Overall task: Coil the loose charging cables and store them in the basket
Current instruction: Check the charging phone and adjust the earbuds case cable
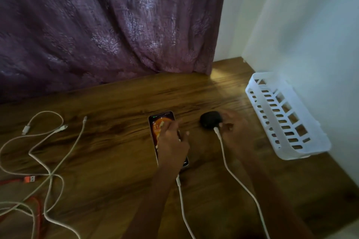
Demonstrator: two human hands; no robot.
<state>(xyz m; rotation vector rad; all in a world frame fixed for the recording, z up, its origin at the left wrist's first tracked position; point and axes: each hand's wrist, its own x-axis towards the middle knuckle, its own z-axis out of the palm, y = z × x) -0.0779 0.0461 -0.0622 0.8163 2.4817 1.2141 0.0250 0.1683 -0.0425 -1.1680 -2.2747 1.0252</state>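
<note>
Loose cables: I see several white cables (48,161) tangled on the left of the wooden table (116,103), well apart from the basket (287,154). Their loops run off the left and bottom edges, so I cannot tell one strand from another.
Orange cable: an orange cable (31,179) lies in that tangle with its plug showing. The rest is cut off at the left edge.
Phone lead: a white phone lead (181,200) runs to the near end of the smartphone (155,122). The forearm hides the joint.
Case lead: a white case lead (233,174) is plugged into a small black case (208,120). Its other end leaves the bottom edge.
Basket position: white slotted plastic, lying on the table along the right wall (310,25).
Left hand: my view of the left hand (171,141) is blurred. It lies over the lit screen with the fingers loosely spread, gripping nothing.
Right hand: the right hand (236,130) curls round the black case. I cannot tell whether the thumb touches the plug.
Backdrop: a purple curtain (97,25) hangs behind the table.
</note>
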